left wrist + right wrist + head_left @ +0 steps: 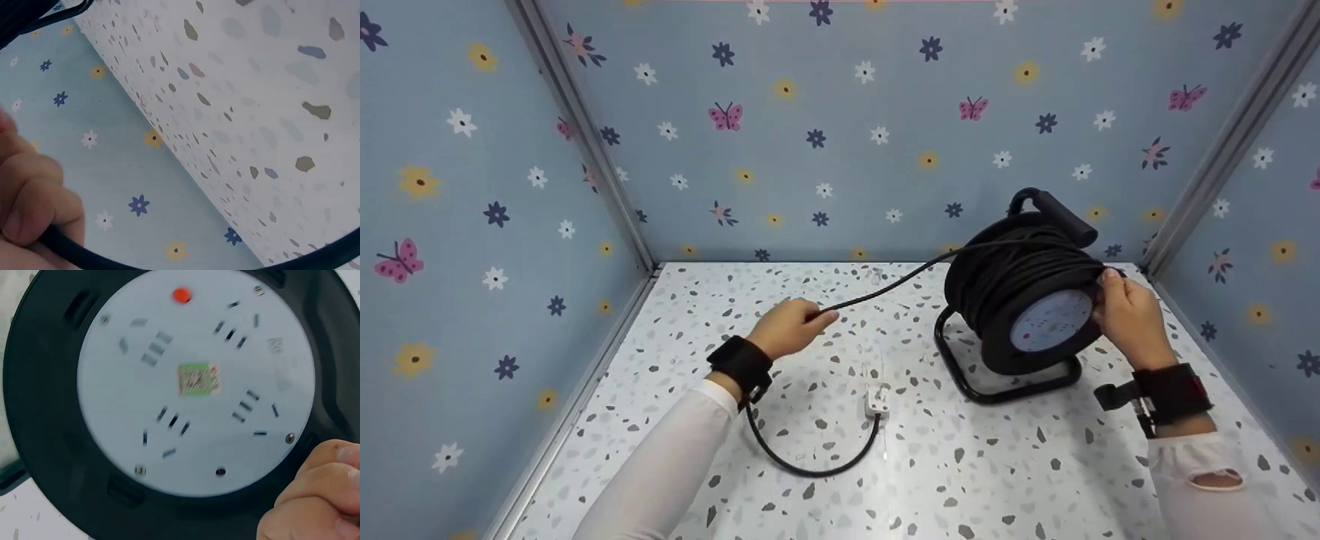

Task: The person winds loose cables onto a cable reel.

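A black cable reel (pixel 1003 354) stands on the right of the table, wound with black cable. Its pale socket plate (pixel 253 461) has slots, a red button and a green label. My right hand (pixel 1136 319) grips the reel's right edge with curled fingers; what lies inside those fingers is hidden. To the left, my left hand (pixel 786 330) holds the cable (pixel 892 286), which runs taut from the top of the reel. In the left wrist view the fingers (pixel 45 197) curl round the cable. Beyond that hand, the cable loops down to a white plug (pixel 877 403) on the table.
The reel rests on a black tube stand (pixel 997 397) and has a carrying handle (pixel 1063 217) on top. Flower-patterned walls (pixel 810 180) enclose the speckled white table (pixel 810 510) at the back and both sides.
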`<state>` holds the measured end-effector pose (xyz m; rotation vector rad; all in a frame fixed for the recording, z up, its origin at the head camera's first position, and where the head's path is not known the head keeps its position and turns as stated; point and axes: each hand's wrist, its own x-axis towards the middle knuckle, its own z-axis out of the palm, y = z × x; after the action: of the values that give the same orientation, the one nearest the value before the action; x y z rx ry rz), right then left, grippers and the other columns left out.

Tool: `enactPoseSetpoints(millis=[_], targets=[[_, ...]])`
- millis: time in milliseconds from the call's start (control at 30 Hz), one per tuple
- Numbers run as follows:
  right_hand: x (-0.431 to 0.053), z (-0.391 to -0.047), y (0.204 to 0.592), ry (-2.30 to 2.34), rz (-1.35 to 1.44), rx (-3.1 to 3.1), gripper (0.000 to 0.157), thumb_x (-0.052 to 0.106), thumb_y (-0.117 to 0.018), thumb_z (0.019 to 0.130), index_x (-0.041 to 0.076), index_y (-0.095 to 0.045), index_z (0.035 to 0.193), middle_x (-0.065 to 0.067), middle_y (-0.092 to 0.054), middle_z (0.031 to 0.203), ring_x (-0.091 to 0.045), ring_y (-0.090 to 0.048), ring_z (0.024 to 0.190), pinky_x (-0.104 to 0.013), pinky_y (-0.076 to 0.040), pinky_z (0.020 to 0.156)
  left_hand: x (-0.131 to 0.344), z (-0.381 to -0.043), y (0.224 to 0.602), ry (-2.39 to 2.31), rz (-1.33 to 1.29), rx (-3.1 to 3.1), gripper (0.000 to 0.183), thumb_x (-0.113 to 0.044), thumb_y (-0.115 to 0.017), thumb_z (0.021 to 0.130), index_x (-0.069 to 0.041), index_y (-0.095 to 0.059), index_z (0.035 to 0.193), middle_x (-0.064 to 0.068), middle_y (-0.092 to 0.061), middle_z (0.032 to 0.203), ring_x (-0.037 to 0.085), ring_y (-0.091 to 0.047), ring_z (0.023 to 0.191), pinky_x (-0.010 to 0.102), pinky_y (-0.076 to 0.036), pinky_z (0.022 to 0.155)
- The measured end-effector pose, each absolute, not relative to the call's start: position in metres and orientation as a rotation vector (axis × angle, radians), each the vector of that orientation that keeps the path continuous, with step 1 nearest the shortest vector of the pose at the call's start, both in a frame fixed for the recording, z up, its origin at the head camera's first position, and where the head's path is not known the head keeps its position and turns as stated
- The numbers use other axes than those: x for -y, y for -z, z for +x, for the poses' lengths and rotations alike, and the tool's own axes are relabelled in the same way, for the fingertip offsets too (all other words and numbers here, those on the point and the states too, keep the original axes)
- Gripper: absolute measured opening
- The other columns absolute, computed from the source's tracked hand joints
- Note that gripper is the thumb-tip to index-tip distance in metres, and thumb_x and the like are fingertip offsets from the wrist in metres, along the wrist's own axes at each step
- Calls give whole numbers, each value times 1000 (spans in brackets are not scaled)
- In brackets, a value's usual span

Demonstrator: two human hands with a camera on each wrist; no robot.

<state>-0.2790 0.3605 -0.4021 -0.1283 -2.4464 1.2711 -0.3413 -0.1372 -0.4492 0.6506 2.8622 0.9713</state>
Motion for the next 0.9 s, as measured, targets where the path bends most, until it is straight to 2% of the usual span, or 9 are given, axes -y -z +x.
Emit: enactPoseSetpoints(millis=[100, 200, 400, 600, 767, 900], targets=[[-369, -280, 406, -1226, -152, 2469, 58, 48, -33, 117, 10, -54, 79, 13, -50, 57, -6, -50, 51, -24, -41, 53, 142, -340, 445, -1040, 643, -2993, 57, -50, -58, 112, -22, -42, 65, -5, -34, 60, 14, -32, 54, 34, -30, 62], [-377, -281, 411, -1194, -164, 2487, 60, 49, -31, 117, 8, -54, 81, 13, -51, 56, -7, -50, 49, -25, -42, 52, 139, -339, 435, -1079, 782, -3078, 58, -46, -62, 111, -23, -38, 63, -7, -30, 58, 13, -30, 53, 33, -28, 62], [-389, -284, 425, -1067, -201, 2533, 60, 44, -29, 117, 11, -53, 74, 9, -52, 60, -11, -51, 57, -27, -40, 60, 121, -333, 420, -1098, 1127, -3070, 56, -35, -64, 109, -24, -35, 62, -10, -28, 56, 9, -25, 51, 30, -24, 59], [-399, -284, 439, -1006, -188, 2643, 60, 40, -24, 117, 10, -53, 75, 6, -56, 59, -16, -52, 56, -32, -41, 62, 99, -324, 420, -1062, 1342, -2995, 56, -33, -64, 108, -23, -37, 61, -12, -28, 54, 5, -23, 49, 26, -21, 55], [-405, -284, 452, -981, -161, 2703, 62, 40, -21, 118, 9, -52, 74, 2, -57, 58, -18, -51, 53, -36, -40, 59, 81, -321, 423, -963, 1397, -2975, 51, -27, -53, 112, -22, -36, 64, -10, -26, 57, 7, -20, 51, 27, -20, 57], [-408, -285, 464, -953, -158, 2731, 61, 38, -22, 117, 5, -55, 79, -6, -65, 66, -19, -55, 58, -38, -43, 62, 65, -322, 423, -882, 1435, -2988, 43, -20, -45, 110, -19, -39, 67, -10, -27, 59, 11, -25, 55, 29, -25, 59]])
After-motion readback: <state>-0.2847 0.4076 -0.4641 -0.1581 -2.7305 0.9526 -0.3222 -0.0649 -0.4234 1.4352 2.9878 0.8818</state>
